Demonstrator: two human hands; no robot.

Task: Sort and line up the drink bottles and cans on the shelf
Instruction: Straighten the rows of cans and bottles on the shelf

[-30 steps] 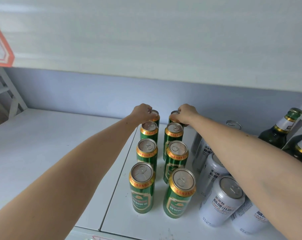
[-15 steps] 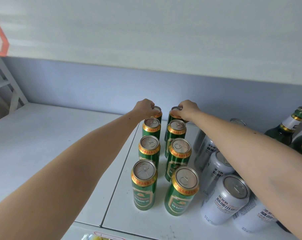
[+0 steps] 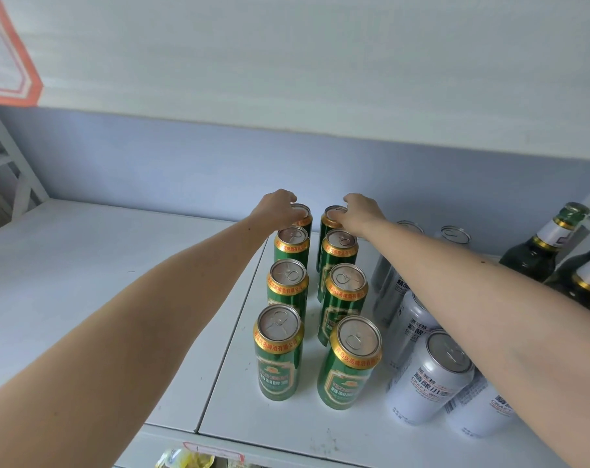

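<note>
Both hands far back near the shelf's [image 3: 84, 265] rear edge: left hand [image 3: 276, 207] gripping the top of the left rear green can [image 3: 302, 216], right hand [image 3: 361, 211] gripping the right rear green can [image 3: 330, 219]. Two rows of green cans running toward the front edge.

head view looks down, close over the shelf [image 3: 84, 282].

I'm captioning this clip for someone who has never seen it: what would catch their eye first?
Two neat rows of green cans run back across the middle of the white shelf. Both arms reach over them: the left hand and the right hand each grip the top of a rearmost can. To the right stand white cans and dark green bottles.
</note>
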